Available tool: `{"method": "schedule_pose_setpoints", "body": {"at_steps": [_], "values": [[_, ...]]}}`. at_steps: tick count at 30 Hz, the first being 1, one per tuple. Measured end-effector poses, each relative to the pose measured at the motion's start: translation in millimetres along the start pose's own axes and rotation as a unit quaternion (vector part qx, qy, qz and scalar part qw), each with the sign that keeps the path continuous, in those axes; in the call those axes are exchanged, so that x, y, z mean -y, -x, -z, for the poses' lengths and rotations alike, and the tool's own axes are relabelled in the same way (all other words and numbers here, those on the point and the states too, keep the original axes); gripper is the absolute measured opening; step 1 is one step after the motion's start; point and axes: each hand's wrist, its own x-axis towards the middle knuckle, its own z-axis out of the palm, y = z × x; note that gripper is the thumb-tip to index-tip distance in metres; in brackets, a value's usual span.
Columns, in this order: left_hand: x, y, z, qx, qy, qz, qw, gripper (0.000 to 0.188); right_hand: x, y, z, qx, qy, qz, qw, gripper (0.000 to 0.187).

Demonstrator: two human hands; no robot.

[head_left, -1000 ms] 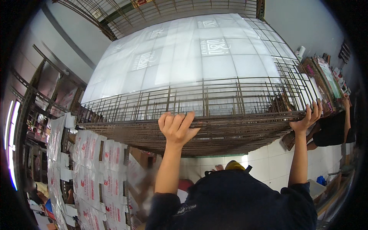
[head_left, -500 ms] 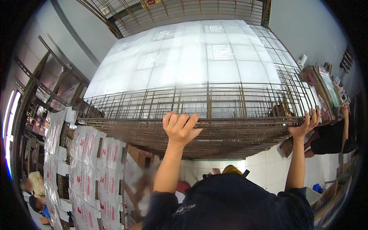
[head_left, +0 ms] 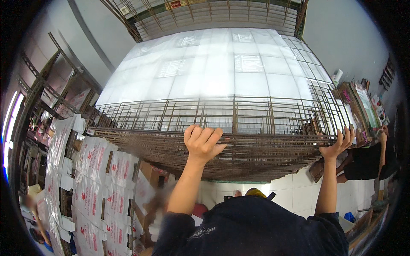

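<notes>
A tall stack of brown wire racks stands in front of me, their rusty-looking bars layered close together. On the top wire rack [head_left: 252, 102] lie translucent white plastic sheets [head_left: 205, 77] with white printed marks. My left hand [head_left: 203, 145] is closed over the rack's front bar near the middle, fingers bent over the wire. Farther right, my right hand [head_left: 339, 144] holds the same edge near its front corner, the fingers hooked over it and the thumb below. Both arms reach forward from my dark sleeves.
Raised wire racks [head_left: 205, 15] stand beyond the sheets. Clear plastic bags with red print [head_left: 92, 192] hang on a metal frame at left. At right are a cluttered shelf [head_left: 363, 102] and a person in black [head_left: 363, 162]. Another person's arm [head_left: 39, 222] shows at lower left.
The far scene sits slightly lower in the picture, showing more of the raised racks. Both hands keep their hold on the front edge. The person at lower left has moved.
</notes>
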Motion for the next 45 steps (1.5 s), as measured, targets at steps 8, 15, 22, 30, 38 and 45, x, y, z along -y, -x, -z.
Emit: {"method": "schedule_pose_setpoints", "body": {"at_steps": [8,15,22,30,38,45], "values": [[1.8,0.5,1.3,0.002,0.007,-0.006,1.000,0.032,2.9,-4.6,-0.2,-0.008,-0.006,0.006,1.000,0.064],[0.3,1.1,0.0,0.008,0.000,0.005,1.000,0.029,-0.1,0.0,-1.0,-0.005,0.002,0.003,1.000,0.063],[-1.8,-4.8,1.3,-0.001,0.005,0.010,1.000,0.023,0.3,-0.4,-1.1,-0.008,-0.007,-0.001,1.000,0.061],[-2.0,-3.5,2.6,0.002,0.015,0.013,1.000,0.021,0.5,-0.5,0.6,0.006,0.001,0.000,1.000,0.065],[-2.8,-4.6,2.1,0.001,0.012,0.013,1.000,0.021,4.0,-0.5,2.8,0.020,0.008,-0.013,1.000,0.060],[-0.2,1.2,-2.4,-0.004,-0.002,0.005,1.000,0.034,2.0,0.3,-1.1,0.006,0.010,-0.010,1.000,0.062]]}}
